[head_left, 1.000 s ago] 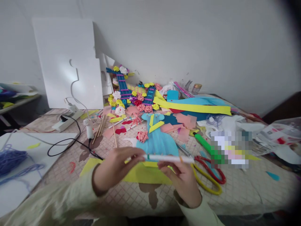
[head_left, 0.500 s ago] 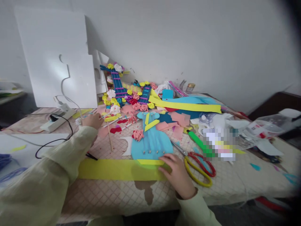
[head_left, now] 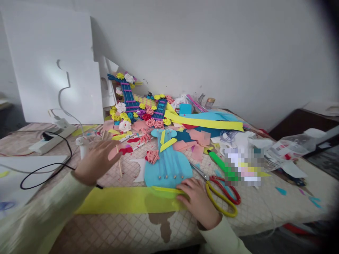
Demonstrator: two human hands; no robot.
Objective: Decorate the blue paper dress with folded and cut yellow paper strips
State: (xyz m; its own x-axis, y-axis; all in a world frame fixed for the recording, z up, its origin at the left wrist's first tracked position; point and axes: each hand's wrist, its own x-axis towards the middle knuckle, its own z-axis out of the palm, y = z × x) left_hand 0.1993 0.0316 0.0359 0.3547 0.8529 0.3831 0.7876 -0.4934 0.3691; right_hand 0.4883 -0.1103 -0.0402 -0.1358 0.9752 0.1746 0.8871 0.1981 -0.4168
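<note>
My right hand rests at the right end of a wide yellow paper strip, thumb and fingers pinching a narrow folded piece at its upper edge. Just beyond lies a light-blue guitar-shaped cutout with lengthwise strings, small beads, two yellow strips near its top and a pink paper flower at its left. My left hand hovers over the left side of the table, fingers stretched and holding nothing. Beside it stands a white object with a cord, partly hidden by the hand.
Scissors with red and yellow handles lie right of my right hand, near a green tool. Paper flowers and decorated dark-blue pieces pile up at the back. A power strip with black cable sits at left; a white board leans behind.
My left hand has drawn back towards me from beside the white object, its fingers now stretched out. The right hand stays at the yellow strip. The view has shifted slightly.
</note>
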